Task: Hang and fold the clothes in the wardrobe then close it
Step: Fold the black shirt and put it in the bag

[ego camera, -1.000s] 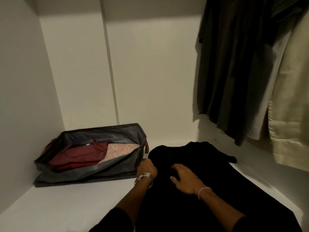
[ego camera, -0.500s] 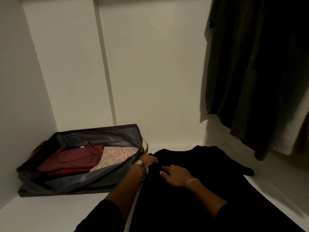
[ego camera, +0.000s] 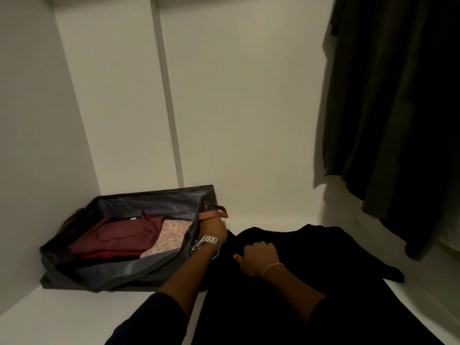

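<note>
Bag (ego camera: 139, 272) holds maroon and floral clothes; both hands (ego camera: 260, 258) grip the black garment (ego camera: 323, 282).

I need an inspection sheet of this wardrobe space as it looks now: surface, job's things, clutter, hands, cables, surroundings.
Surface: white wardrobe shelf, dimly lit.
Job's things: black garment spread flat on the shelf; dark hanging clothes at upper right.
Clutter: grey fabric storage bag, open, with a maroon garment and a floral cloth folded inside; its brown handle sticks up.
Hands: left hand at the garment's upper left edge beside the bag, fingers hidden; right hand on the garment, fingers curled into the fabric.
Cables: nothing seen.
Surroundings: white back wall with a vertical strip; white left side wall.
</note>
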